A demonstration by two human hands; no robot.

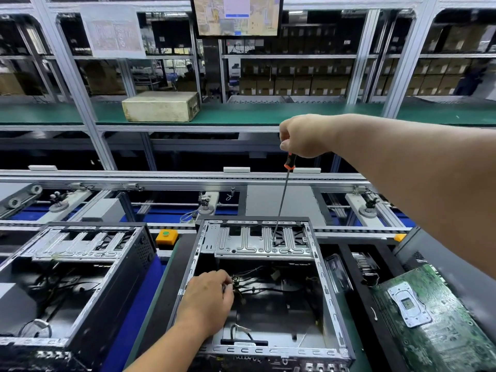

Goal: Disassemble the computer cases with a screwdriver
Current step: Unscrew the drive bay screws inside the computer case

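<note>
Two open black-and-silver sheet-metal computer cases are seen side by side on the line, the middle case (257, 285) directly ahead and a second open case (72, 277) to its left. A long slim screwdriver with an orange-and-black handle (284, 194) is gripped at the handle by the right hand (306, 135), its fingers curled tightly round the grip; the thin steel shaft is held nearly upright, with the tip set on the ribbed, stamped silver drive bracket (263, 242) at the far end of the middle case. The left hand (209, 302) is held inside the case near its left wall, fingers curled about a bundle of thin black wires (249, 285); whether these are truly pinched cannot be told. The case is judged stiff, fairly heavy and sharp at its folded, perforated edges, so it is best steadied by the frame rim. The wires are soft and easily strained. A bare green circuit board (434, 320), judged fragile, lies at the right.
</note>
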